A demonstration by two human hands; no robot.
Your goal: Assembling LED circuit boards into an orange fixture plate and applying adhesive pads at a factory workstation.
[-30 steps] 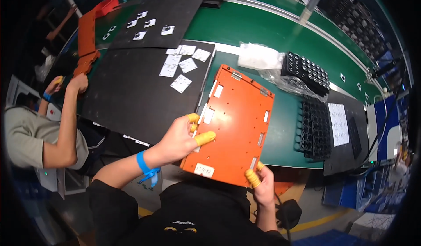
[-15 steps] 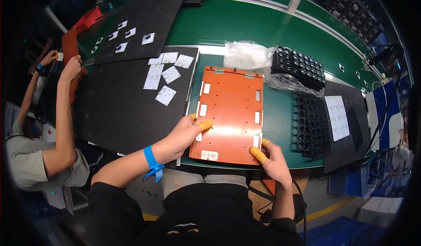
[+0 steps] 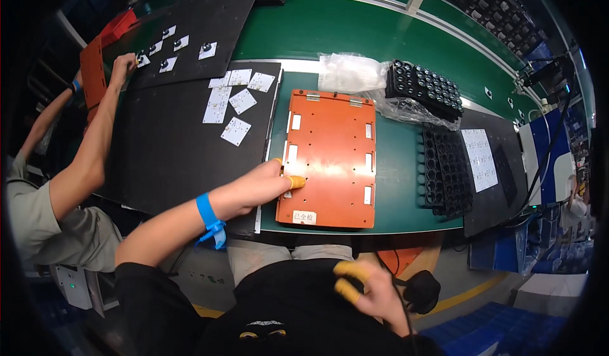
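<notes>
An orange hinged fixture plate (image 3: 331,153) with rectangular cutouts, small holes and a pale label lies at the front of the green bench. On its left edge is my left hand (image 3: 254,186), the thumb on top and the other fingers hidden along the side. Yellow finger cots cover the fingertips, and a blue strap circles that wrist. My right hand (image 3: 375,292) is off the bench, in front of my body, with its cot-covered thumb and forefinger apart. Nothing shows between them.
Square white circuit boards (image 3: 242,101) lie on a black mat (image 3: 168,159) at left. A co-worker's hand (image 3: 125,66) touches lens-topped boards there. Right are a lens-filled black tray (image 3: 425,90), another black tray (image 3: 444,172), a white board panel (image 3: 480,159) and clear plastic wrap (image 3: 355,74).
My right hand has let go of the plate's lower right corner and drawn back toward my body. My left hand keeps its hold. The co-worker's hand has moved from an orange plate to the boards.
</notes>
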